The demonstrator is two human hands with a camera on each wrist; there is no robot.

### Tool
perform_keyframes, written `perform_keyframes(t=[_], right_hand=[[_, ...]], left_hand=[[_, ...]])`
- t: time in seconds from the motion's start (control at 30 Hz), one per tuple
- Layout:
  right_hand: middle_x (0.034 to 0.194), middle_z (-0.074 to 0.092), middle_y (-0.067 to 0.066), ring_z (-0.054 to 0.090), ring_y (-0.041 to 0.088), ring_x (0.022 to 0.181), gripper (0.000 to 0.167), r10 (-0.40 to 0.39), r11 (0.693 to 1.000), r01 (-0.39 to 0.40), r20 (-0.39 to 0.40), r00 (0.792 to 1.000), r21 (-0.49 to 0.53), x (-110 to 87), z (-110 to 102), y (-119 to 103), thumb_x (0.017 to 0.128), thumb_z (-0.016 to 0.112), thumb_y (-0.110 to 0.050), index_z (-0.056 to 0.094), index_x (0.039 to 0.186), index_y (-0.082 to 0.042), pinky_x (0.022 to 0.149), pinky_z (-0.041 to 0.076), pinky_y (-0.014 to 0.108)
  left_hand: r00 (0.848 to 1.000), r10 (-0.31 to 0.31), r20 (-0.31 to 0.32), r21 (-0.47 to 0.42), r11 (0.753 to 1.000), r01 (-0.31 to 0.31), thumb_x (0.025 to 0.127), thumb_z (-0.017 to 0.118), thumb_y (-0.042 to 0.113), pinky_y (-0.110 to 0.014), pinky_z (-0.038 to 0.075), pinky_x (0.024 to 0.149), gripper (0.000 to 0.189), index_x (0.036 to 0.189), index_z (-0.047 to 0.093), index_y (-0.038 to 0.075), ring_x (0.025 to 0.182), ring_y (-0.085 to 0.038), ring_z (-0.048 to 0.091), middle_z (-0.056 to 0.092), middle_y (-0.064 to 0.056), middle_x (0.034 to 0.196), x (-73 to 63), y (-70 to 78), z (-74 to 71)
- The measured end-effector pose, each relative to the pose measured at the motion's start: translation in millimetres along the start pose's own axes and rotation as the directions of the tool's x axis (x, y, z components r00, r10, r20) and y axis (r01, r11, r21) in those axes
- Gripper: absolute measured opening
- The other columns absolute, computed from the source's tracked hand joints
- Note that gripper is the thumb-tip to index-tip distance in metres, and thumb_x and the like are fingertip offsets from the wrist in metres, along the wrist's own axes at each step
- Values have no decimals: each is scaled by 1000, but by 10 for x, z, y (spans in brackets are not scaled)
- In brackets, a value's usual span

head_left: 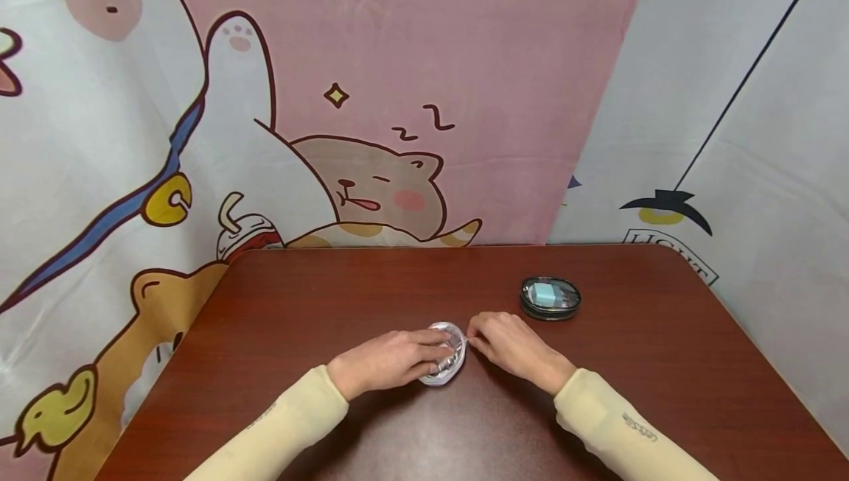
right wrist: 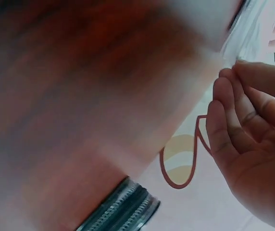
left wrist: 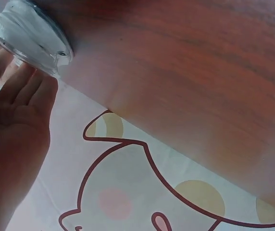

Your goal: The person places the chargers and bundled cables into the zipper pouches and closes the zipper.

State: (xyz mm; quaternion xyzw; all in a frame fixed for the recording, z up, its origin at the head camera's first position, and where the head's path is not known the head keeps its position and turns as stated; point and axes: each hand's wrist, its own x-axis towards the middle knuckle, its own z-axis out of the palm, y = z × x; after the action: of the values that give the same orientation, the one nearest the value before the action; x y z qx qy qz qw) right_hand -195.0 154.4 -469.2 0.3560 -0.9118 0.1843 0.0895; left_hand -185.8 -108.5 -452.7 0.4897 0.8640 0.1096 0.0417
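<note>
A small round clear pouch [head_left: 456,370] with a whitish rim lies on the table, with small shiny pieces showing through its top. My left hand [head_left: 391,359] holds it from the left, fingers over its top. Those fingers [left wrist: 24,84] meet the pouch's side [left wrist: 29,36] in the left wrist view. At its right edge, my right hand [head_left: 511,345] pinches a tiny bit of the rim, thumb against forefinger; the pinched part is mostly hidden. The right wrist view shows the right fingertips [right wrist: 224,79] right at the pale pouch edge [right wrist: 245,43].
Behind my right hand sits an oval clear case [head_left: 550,298] with black trim and a light blue item inside; its zipper [right wrist: 118,207] shows in the right wrist view. The brown table [head_left: 332,289] ends at a cartoon-printed cloth [head_left: 504,98].
</note>
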Motion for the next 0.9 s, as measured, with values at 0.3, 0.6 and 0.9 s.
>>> perform_keyframes(t=[0.3, 0.6, 0.9], right_hand=[[81, 63, -10, 60, 7, 72, 15, -32, 999, 30, 79, 996, 28, -93, -86, -151, 89, 80, -6, 69, 87, -16, 62, 53, 28], [81, 64, -9, 62, 7, 72, 14, 2, 999, -4, 60, 998, 35, -113, -86, -191, 89, 81, -8, 70, 87, -17, 62, 54, 29], [82, 66, -8, 64, 11, 72, 12, 69, 998, -69, 18, 997, 9, -29, -52, -76, 89, 81, -10, 71, 87, -16, 62, 55, 31]], left_hand=[[1000, -3, -19, 0, 1000, 3, 108, 58, 24, -32, 49, 108, 36, 142, 65, 14, 135, -17, 56, 57, -7, 150, -12, 17, 6], [997, 6, -71, 15, 1000, -5, 107, 59, 22, -35, 47, 111, 35, 139, 66, 10, 137, -20, 54, 58, -10, 148, -30, 27, 28], [994, 29, -104, 107, 994, -18, 105, 62, 28, -36, 48, 110, 35, 137, 69, 14, 128, -23, 60, 63, -10, 141, -45, 50, 9]])
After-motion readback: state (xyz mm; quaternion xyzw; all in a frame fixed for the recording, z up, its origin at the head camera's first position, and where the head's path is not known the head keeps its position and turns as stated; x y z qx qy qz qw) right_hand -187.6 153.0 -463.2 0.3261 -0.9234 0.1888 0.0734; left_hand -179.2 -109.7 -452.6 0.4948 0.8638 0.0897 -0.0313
